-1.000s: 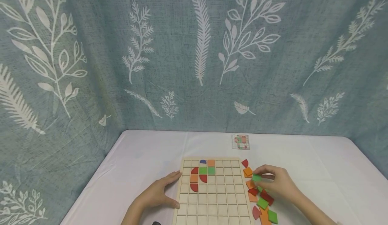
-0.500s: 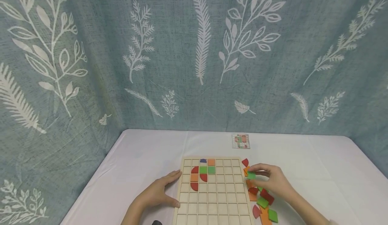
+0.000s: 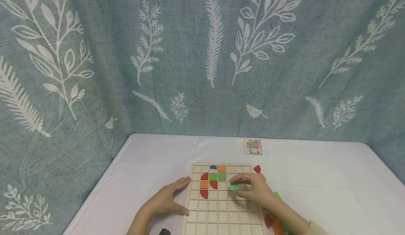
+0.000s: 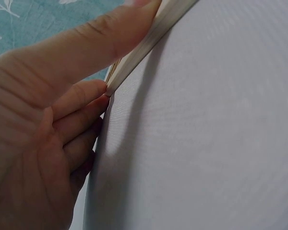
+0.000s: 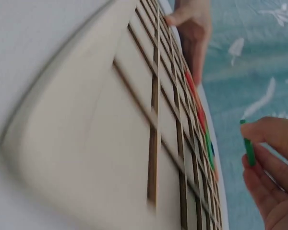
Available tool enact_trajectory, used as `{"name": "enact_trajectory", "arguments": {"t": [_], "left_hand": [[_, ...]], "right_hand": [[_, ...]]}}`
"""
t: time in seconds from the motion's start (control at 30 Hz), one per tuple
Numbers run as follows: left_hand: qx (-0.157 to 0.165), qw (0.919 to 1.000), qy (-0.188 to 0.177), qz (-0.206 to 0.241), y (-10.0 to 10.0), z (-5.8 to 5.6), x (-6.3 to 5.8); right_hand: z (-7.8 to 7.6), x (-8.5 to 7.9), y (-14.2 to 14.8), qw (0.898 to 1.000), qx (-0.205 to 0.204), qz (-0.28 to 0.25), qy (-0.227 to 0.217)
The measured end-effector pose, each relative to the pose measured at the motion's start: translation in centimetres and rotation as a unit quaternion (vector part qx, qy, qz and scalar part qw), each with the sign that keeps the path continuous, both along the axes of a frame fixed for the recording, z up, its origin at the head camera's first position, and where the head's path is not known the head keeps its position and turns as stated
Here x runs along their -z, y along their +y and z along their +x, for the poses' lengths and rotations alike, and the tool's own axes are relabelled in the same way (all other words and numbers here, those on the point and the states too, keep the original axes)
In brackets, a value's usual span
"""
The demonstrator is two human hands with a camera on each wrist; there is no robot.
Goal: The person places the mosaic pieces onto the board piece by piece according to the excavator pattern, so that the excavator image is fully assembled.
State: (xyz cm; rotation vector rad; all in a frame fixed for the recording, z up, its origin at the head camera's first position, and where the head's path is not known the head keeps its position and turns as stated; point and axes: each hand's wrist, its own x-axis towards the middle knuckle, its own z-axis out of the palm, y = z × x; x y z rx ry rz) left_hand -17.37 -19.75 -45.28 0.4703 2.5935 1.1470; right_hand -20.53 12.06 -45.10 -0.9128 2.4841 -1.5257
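A wooden grid board (image 3: 221, 207) lies on the table, with red quarter-circle, orange, green and blue tiles set in its upper left cells. My right hand (image 3: 257, 191) pinches a green square tile (image 3: 233, 186) above the board's right half; the right wrist view shows this green tile (image 5: 248, 143) edge-on between thumb and fingers. At the board's left edge my left hand (image 3: 167, 199) rests with thumb and fingers spread, touching the rim. In the left wrist view the left hand (image 4: 57, 86) has its thumb and fingertips against the board's side (image 4: 139, 50).
Loose tiles lie right of the board, among them a red quarter-circle (image 3: 257, 169) and an orange piece (image 3: 277, 226); my right forearm hides part of the pile. A pattern card (image 3: 252, 147) lies behind the board. A patterned curtain (image 3: 190, 52) hangs at the back.
From the tile pile, my right hand has moved left over the board, carrying the green square tile. My left hand stays at the board's left edge.
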Motion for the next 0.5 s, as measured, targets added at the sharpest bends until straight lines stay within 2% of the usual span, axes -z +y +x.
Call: {"name": "enact_trajectory", "arguments": {"t": [0.1,0.23,0.5], "left_hand": [[-0.001,1.0000,0.000,0.000,0.0,0.0,0.0],[0.000,1.0000,0.000,0.001,0.1,-0.1,0.0],[0.002,1.0000,0.000,0.001,0.0,0.1,-0.1]], "right_hand": [[0.1,0.1,-1.2,1.000,-0.014,0.018,-0.005],[0.3,0.6,-2.5,0.999,-0.012,0.051,-0.001],[0.4,1.6,-3.5,0.996,-0.010,0.083,0.021]]}}
